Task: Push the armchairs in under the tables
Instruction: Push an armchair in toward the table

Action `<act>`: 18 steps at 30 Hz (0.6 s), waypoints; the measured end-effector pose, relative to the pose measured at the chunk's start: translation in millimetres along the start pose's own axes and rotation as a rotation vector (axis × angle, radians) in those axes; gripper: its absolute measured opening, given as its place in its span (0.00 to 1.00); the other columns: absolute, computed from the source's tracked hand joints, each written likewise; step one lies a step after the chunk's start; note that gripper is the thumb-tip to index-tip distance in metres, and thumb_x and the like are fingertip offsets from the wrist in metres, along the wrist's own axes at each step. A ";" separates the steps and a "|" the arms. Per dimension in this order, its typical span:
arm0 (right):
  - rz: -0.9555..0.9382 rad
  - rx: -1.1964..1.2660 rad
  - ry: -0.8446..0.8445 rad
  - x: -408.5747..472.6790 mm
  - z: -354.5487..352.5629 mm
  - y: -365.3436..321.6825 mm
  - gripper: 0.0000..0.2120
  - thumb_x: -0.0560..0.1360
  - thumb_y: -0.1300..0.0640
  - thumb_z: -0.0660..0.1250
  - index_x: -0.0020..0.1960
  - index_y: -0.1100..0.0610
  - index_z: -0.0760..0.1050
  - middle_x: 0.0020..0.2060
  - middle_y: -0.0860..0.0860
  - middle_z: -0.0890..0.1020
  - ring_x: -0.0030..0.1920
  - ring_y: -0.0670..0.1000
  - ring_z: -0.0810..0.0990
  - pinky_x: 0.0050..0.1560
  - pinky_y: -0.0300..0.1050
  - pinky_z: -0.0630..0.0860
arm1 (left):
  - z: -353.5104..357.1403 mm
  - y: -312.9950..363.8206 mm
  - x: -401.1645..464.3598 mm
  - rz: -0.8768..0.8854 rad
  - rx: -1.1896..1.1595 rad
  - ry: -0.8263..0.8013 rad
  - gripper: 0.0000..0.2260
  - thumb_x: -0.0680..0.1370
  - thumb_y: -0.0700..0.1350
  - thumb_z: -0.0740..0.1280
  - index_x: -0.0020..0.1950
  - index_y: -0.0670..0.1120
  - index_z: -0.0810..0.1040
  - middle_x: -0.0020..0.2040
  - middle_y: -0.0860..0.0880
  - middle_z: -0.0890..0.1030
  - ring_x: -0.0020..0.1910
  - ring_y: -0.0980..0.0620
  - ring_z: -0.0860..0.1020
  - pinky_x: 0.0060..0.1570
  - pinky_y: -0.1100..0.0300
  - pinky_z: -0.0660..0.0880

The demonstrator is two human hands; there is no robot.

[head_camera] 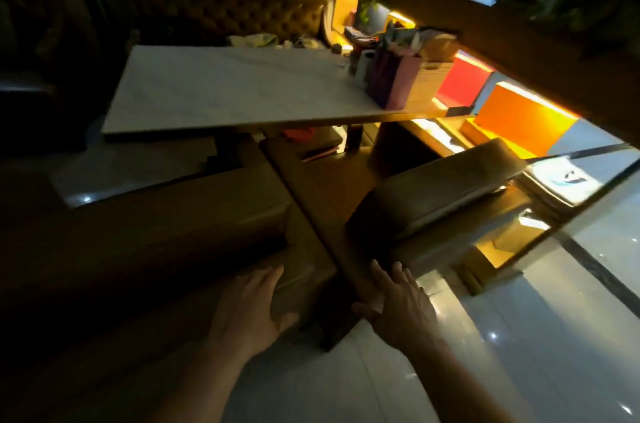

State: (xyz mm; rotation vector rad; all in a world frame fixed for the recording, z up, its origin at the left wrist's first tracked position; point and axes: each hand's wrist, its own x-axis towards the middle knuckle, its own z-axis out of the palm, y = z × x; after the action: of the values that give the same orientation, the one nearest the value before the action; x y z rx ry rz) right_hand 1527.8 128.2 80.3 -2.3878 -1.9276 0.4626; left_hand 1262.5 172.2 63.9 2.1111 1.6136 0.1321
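Armchair (194, 225), brown, sits before the white table (225, 90), seat partly under it. Left hand (249, 308) lies flat and open-fingered on its back; right hand (398, 305) open against its edge. No writing is legible.

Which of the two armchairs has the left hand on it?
The left armchair, the darker one on the shadowed side. The left hand lies flat on its back corner, while the right hand is at the back edge of the right armchair.
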 end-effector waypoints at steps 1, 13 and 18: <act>0.012 0.002 0.011 0.0 -9.3 27.5 0.43 0.73 0.28 0.61 0.80 0.41 0.45 0.81 0.54 0.52 0.80 0.59 0.52 0.75 0.57 0.61 | 6.9 25.7 7.9 0.006 -0.004 -0.008 0.40 0.73 0.69 0.64 0.79 0.58 0.50 0.79 0.55 0.56 0.76 0.50 0.56 0.72 0.50 0.59; 0.086 -0.049 -0.054 49.2 -70.5 267.8 0.47 0.72 0.28 0.62 0.81 0.47 0.46 0.81 0.55 0.50 0.80 0.59 0.48 0.78 0.56 0.58 | 107.5 248.1 94.0 0.097 -0.050 -0.071 0.35 0.77 0.60 0.66 0.79 0.56 0.53 0.77 0.54 0.60 0.74 0.52 0.60 0.70 0.57 0.60; 0.037 -0.087 -0.084 112.5 -70.8 321.4 0.47 0.73 0.30 0.63 0.81 0.47 0.45 0.81 0.56 0.49 0.80 0.59 0.47 0.79 0.57 0.55 | 155.1 293.0 158.7 0.100 -0.095 -0.026 0.36 0.75 0.61 0.67 0.79 0.56 0.54 0.76 0.56 0.60 0.74 0.54 0.59 0.71 0.57 0.60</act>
State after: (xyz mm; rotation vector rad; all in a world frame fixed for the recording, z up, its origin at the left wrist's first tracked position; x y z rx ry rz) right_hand 1871.7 174.0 55.8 -2.5008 -1.9797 0.4985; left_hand 1624.7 215.4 18.6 2.1120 1.4586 0.2093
